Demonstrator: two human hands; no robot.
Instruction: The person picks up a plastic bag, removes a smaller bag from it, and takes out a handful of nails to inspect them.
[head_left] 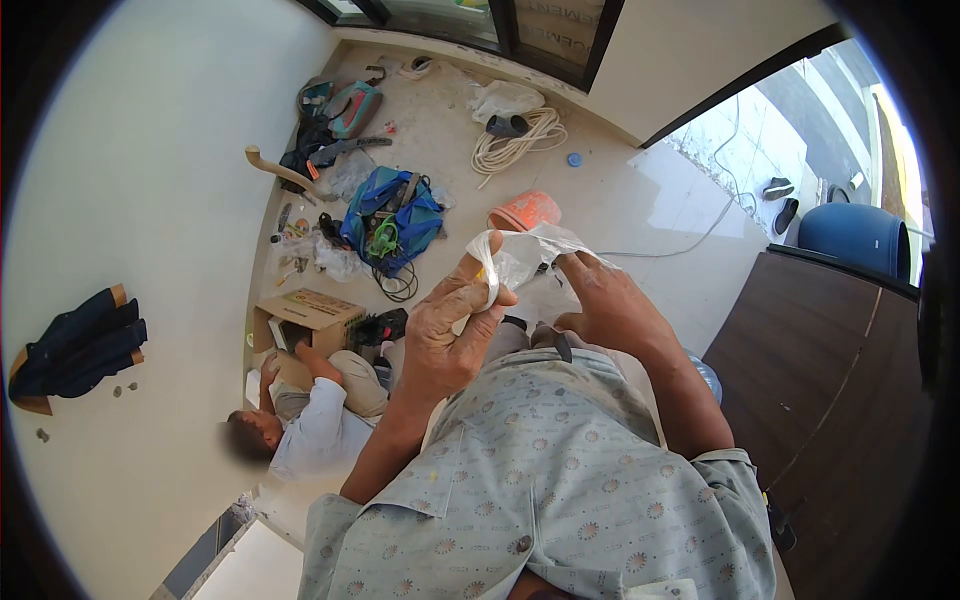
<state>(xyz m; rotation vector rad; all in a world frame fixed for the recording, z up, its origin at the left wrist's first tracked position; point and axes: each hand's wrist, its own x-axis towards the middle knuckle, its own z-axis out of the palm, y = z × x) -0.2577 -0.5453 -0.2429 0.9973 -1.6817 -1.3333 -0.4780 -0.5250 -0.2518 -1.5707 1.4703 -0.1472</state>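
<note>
A thin clear plastic bag [535, 250] is stretched between my two hands in front of my waist. My left hand [450, 325] is closed, pinching one side of the bag between thumb and fingers. A small yellow spot shows through the plastic beside that hand; what it is I cannot make out. On the other side, my right hand [612, 302] has its fingertips at the bag's edge and seems to grip it, though its fingertips are partly covered by the plastic. Just beyond the bag stands an orange bucket [525, 210].
A blue tool bag [395, 215] and a coil of cream hose [520, 145] lie on the floor. At left, another person [330, 415] sits by a cardboard box [312, 312]. A dark brown panel [820, 350] is at right, near a blue barrel [855, 240]. Dark clothing [80, 350] hangs on the wall.
</note>
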